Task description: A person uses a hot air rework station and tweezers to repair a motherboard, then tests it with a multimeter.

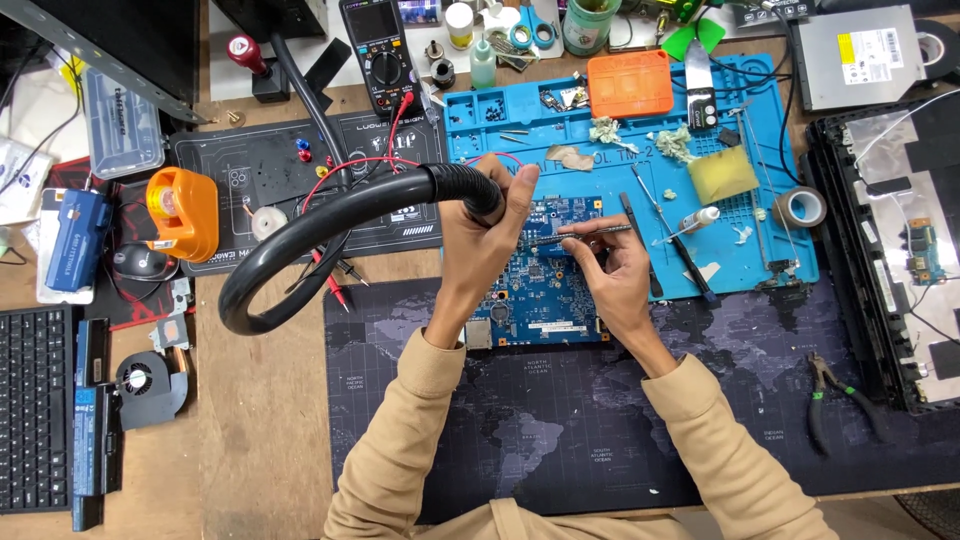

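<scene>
My left hand [485, 235] grips the end of a thick black flexible hose [300, 225] that loops away to the left over the bench. The hose mouth is held just above a blue circuit board [545, 290] lying partly on a blue work mat [760, 215]. My right hand [610, 270] holds slim metal tweezers [580, 235], their tips pointing left over the board near the hose end. Both arms wear tan sleeves.
A black map-print desk mat [560, 410] lies under the board. An orange box [630, 85], yellow sponge [722, 175], tape roll [800, 207], multimeter [378, 50], pliers [830, 395], opened laptop shell [900, 250], keyboard [35, 400] and cooling fan [145, 385] surround it.
</scene>
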